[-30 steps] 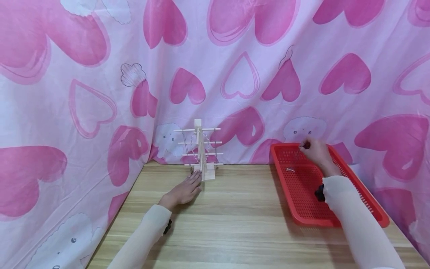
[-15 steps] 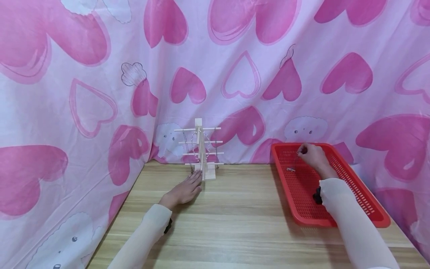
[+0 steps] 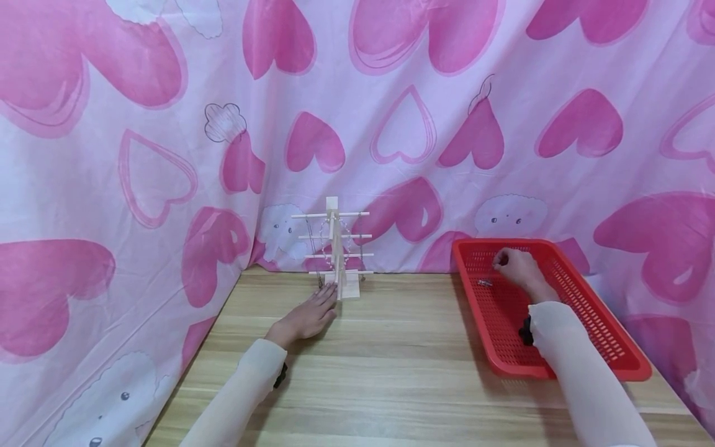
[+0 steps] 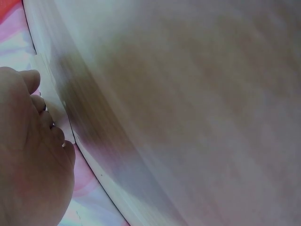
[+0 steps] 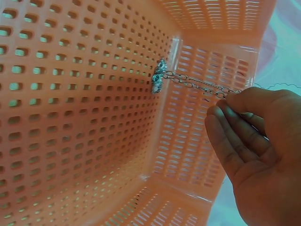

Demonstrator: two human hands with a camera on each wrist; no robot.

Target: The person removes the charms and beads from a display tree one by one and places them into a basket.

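Left hand, head view: centre, fingers straight, laid at the foot of the wooden rack on the table.
Right hand, head view: right of frame, over red basket; silver necklace just below-left.
Left hand, left wrist view: left edge, fingers side by side.
Silver necklace, right wrist view: upper centre, pinched in right fingertips; cluster end near basket floor, can't tell from here if touching.
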